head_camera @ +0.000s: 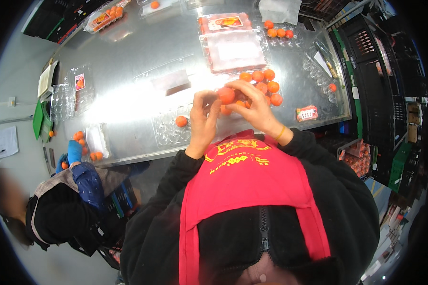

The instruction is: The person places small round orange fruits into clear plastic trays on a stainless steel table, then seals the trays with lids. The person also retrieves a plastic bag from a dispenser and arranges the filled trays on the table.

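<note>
Between my two hands is an orange citrus fruit [225,96]. The fingertips of my right hand [251,103] rest on its upper side, and the thumb reaches beneath it. My left hand [204,119] is at its left side, fingers bent and thumb raised; whether these fingers grip the fruit I cannot tell. More orange fruits [273,87] lie grouped beneath and to the right of my right hand. Left of my left hand is a clear plastic tray with round hollows [166,130], holding one orange fruit [181,121].
Stacked clear packs of fruit [235,50] lie beyond my hands on the metal table [128,76]. A small labelled packet [307,113] sits near the right edge. Black crates [369,71] stand at right. At left, a co-worker's blue-gloved hands [74,152] handle fruit.
</note>
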Tool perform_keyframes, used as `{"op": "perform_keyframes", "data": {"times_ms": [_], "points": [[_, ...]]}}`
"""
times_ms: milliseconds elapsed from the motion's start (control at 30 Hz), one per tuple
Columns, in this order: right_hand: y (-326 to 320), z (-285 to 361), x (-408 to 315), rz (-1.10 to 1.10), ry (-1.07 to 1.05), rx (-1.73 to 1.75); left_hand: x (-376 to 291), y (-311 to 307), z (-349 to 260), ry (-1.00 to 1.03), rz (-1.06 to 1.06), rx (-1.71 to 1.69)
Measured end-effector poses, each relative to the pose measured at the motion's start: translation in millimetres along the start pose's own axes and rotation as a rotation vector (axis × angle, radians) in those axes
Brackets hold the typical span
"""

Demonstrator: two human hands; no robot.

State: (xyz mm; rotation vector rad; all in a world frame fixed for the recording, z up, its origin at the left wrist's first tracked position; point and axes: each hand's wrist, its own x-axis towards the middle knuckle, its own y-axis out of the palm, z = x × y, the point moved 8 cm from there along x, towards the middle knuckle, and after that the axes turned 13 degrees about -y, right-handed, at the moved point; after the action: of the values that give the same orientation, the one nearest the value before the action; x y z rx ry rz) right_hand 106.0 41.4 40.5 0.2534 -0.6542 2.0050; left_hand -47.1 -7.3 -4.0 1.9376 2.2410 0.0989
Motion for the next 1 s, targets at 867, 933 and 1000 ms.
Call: {"op": "perform_keyframes", "data": {"times_ms": [867,933,1000], "points": [[-406.0,-192.3,-152.6,-0.429,0.707,-0.858,-1.2,19.5,12.0,-0.26,-0.145,0.05],[-409.7,-216.6,-155.9,-0.246,0.76,-0.899,-3.3,20.8,10.5,-0.244,-0.164,0.035],[-402.6,-228.5,-152.3,-0.076,0.654,-1.052,-6.0,17.7,12.3,-0.265,-0.203,0.042]]}}
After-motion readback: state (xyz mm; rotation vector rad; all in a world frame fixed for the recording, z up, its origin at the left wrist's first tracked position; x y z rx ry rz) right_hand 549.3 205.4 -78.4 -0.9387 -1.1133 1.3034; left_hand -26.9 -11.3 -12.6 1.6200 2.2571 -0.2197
